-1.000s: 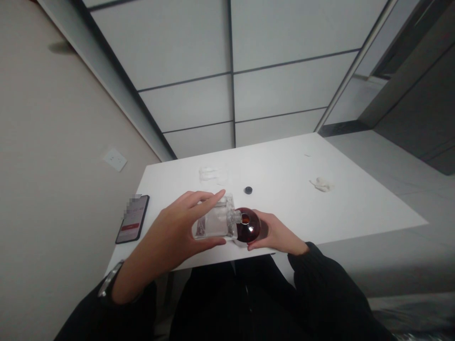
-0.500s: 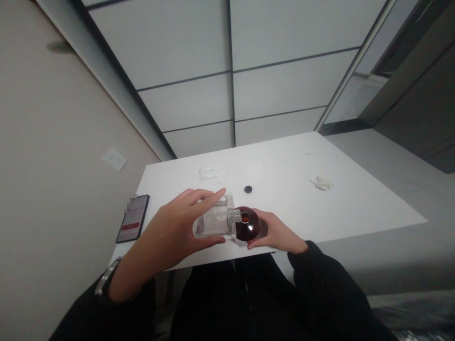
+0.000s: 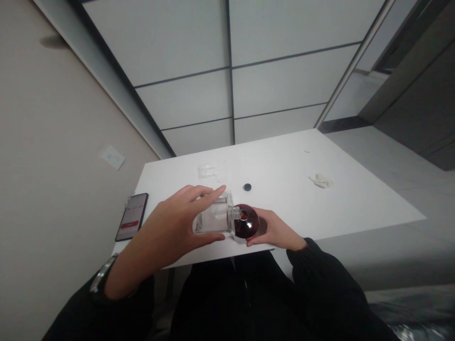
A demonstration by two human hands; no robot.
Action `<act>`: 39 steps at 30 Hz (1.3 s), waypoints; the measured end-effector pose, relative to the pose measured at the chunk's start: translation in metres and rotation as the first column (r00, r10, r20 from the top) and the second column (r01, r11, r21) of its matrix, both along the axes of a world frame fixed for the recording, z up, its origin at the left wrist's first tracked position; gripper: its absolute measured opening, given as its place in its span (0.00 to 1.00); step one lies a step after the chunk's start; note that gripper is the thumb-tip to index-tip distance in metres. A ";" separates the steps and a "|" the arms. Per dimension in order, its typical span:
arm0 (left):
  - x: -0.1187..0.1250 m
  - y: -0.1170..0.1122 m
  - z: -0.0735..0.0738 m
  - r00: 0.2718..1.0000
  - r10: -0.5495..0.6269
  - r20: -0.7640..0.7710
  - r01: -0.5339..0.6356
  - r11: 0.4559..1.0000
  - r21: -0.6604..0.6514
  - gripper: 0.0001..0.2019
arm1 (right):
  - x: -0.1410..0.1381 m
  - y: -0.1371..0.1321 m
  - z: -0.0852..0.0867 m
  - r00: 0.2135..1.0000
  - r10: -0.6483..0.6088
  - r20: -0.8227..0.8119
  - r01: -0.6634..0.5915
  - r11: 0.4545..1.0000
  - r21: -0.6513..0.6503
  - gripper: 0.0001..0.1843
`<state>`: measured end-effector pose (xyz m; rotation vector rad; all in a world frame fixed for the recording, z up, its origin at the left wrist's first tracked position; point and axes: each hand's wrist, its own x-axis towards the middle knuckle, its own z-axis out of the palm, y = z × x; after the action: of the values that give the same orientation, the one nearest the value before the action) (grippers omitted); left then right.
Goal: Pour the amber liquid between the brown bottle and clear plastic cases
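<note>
My left hand (image 3: 170, 222) grips a clear, square glass bottle (image 3: 213, 217) lying on its side, its fingers along the far face and its thumb along the near face. My right hand (image 3: 274, 232) cups a round glass bottle (image 3: 246, 221) of dark red liquid from the right. The clear bottle's narrow neck (image 3: 234, 212) meets the round bottle's mouth, so the two are held neck to mouth. Any flow between them is hard to see. A small black bottle cap (image 3: 247, 187) lies on the white table (image 3: 355, 208) just beyond them.
A smartphone (image 3: 131, 217) with a lit screen lies at the table's left edge, next to a beige wall with a wall socket (image 3: 113, 157). Crumpled tissue (image 3: 322, 180) and a pale wad (image 3: 211, 170) lie on the table. The near edge runs below my hands.
The whole scene sits slightly higher in the view and tilts a little. Both hands keep their hold, and the bottles stay neck to mouth.
</note>
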<state>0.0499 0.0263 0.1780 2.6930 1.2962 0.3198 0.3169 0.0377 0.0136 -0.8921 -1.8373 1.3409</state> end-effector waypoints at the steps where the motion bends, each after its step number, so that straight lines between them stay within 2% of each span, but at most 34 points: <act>1: 0.000 0.000 0.000 1.000 -0.002 0.002 0.002 1.000 -0.003 0.41 | 0.000 0.000 0.000 1.000 0.001 -0.003 -0.001 1.000 -0.002 0.51; 29: 0.008 0.000 0.011 0.993 -0.013 -0.119 0.013 1.000 0.003 0.41 | 0.001 0.000 -0.004 0.999 0.013 0.038 -0.013 1.000 0.018 0.48; 39: 0.009 0.000 0.013 0.994 -0.024 -0.108 0.023 1.000 -0.010 0.41 | 0.002 -0.001 -0.004 0.999 0.010 0.037 -0.011 1.000 0.025 0.48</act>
<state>0.0589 0.0263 0.1914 2.7498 1.2895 0.1676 0.3185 0.0369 0.0096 -0.9002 -1.8857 1.3126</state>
